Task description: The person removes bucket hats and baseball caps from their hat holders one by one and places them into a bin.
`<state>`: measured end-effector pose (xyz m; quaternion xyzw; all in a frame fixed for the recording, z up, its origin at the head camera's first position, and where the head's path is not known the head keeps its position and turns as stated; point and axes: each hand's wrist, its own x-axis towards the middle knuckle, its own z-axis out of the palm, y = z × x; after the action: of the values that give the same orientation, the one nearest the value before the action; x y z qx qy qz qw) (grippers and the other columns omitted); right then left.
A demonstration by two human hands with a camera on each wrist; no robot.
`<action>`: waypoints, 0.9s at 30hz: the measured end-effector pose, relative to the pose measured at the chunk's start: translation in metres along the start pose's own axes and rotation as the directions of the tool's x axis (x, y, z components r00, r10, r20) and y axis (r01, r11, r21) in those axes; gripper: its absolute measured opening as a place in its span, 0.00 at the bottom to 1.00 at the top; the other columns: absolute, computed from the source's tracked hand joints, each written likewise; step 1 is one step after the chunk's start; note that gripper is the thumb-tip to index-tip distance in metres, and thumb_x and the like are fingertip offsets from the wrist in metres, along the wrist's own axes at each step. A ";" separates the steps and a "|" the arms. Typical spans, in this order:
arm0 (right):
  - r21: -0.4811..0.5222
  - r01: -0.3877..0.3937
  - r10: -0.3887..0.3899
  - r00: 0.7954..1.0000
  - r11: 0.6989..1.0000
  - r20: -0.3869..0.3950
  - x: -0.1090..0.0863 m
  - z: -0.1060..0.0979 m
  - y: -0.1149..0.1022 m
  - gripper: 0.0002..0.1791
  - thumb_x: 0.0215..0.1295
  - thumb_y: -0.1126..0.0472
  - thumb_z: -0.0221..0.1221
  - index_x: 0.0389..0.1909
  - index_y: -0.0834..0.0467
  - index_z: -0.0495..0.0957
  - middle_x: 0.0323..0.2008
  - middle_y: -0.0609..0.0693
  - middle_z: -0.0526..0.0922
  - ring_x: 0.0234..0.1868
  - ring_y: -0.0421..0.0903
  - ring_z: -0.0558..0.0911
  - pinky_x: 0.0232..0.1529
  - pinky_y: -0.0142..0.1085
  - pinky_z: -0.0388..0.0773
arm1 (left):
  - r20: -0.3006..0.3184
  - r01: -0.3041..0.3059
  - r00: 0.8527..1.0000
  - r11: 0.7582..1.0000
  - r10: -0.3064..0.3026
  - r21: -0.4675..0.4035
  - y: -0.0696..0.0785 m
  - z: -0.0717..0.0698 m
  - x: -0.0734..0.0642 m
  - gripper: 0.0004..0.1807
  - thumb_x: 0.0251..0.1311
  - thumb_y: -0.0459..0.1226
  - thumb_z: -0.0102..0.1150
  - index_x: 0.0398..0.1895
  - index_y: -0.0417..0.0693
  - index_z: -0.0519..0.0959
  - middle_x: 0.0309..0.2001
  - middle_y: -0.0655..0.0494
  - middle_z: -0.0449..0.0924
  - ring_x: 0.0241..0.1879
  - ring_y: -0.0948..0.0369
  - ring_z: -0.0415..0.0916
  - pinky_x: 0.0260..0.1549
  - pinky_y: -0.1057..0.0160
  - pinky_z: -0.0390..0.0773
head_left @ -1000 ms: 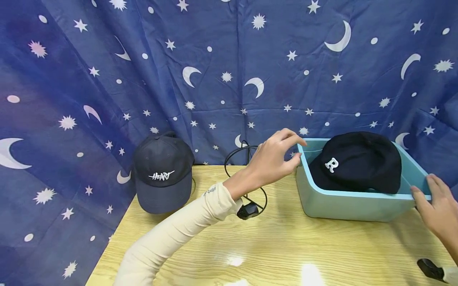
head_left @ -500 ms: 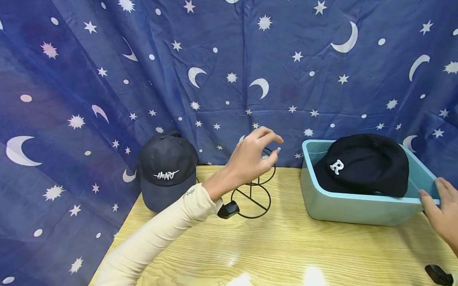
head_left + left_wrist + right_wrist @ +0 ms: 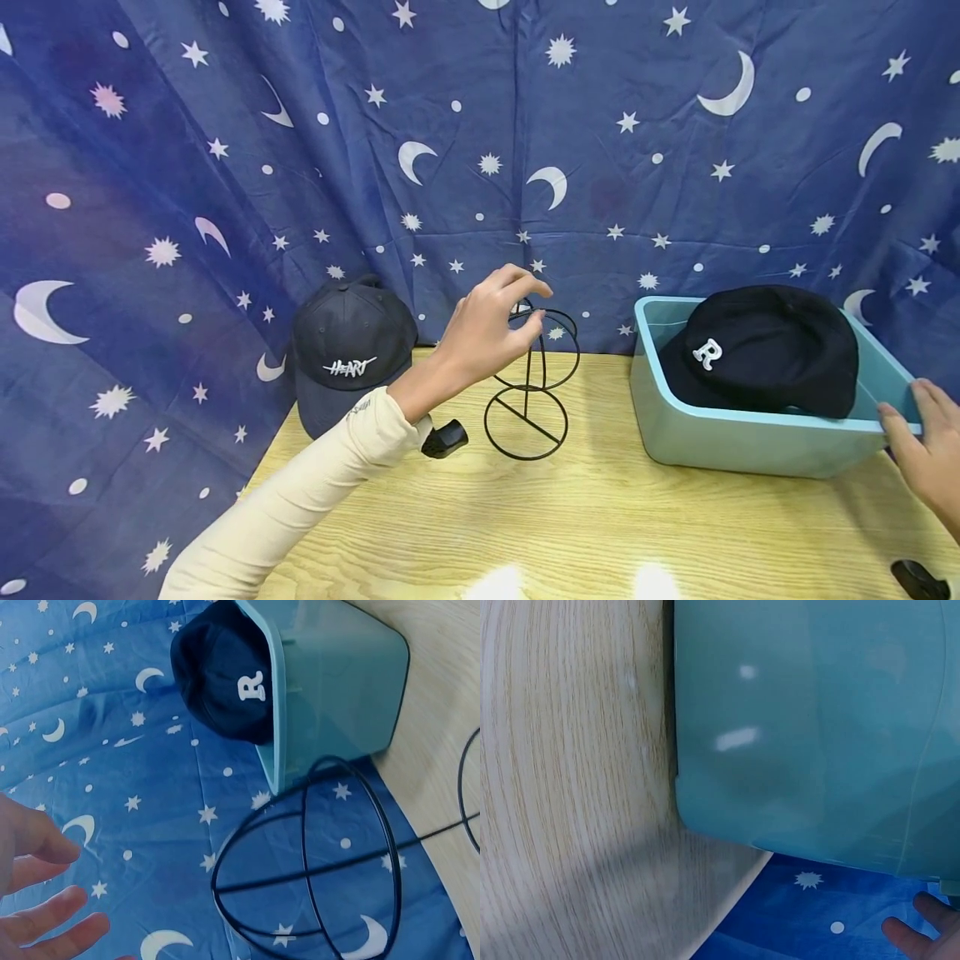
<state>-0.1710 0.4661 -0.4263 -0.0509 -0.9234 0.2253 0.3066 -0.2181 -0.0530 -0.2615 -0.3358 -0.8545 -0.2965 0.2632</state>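
In the head view my left hand (image 3: 483, 329) is raised, its fingers loosely curved and holding nothing. It overlaps the upper hoop of a black wire hat stand (image 3: 527, 400), whose round base rests on the table. The left wrist view shows the fingers (image 3: 64, 930) apart from the wire dome (image 3: 304, 847). My right hand (image 3: 930, 446) grips the front right corner of a teal plastic bin (image 3: 720, 446), thumb and fingers at the rim. Inside the bin lies a dark cap (image 3: 765, 354) with a white R, bulging above the rim.
A navy cap (image 3: 352, 337) lettered HEART stands at the back left, partly behind my left arm. A blue star-and-moon curtain (image 3: 450, 167) hangs right behind the wooden table (image 3: 585, 517). The table's left edge slants toward the front.
My left hand has moved left from the bin's left rim to the wire stand, fingers still curved. The right hand stays at the bin's corner. The view shifted slightly.
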 end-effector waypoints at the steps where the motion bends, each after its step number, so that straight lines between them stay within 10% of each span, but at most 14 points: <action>1: 0.008 0.004 -0.004 1.000 1.000 -0.007 0.000 0.000 0.000 0.34 0.69 0.53 0.39 0.65 0.77 0.54 0.66 0.72 0.54 0.69 0.66 0.51 0.69 0.48 0.41 | -0.004 0.002 1.000 1.000 -0.002 0.003 -0.002 -0.002 -0.001 0.11 0.55 0.33 0.59 0.41 0.51 0.81 0.43 0.60 0.75 0.43 0.62 0.74 0.33 0.63 0.73; 27: -0.017 -0.028 0.028 1.000 0.999 0.004 0.000 0.001 -0.005 0.34 0.69 0.54 0.37 0.66 0.76 0.52 0.68 0.71 0.52 0.70 0.65 0.50 0.69 0.49 0.41 | -0.050 0.114 0.993 0.989 -0.110 0.095 -0.049 -0.040 -0.027 0.11 0.55 0.34 0.60 0.41 0.50 0.82 0.46 0.55 0.77 0.47 0.55 0.76 0.34 0.53 0.75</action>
<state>-0.1711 0.4615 -0.4252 -0.0660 -0.9251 0.2217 0.3010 -0.2271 -0.1207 -0.2677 -0.2673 -0.8793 -0.2761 0.2814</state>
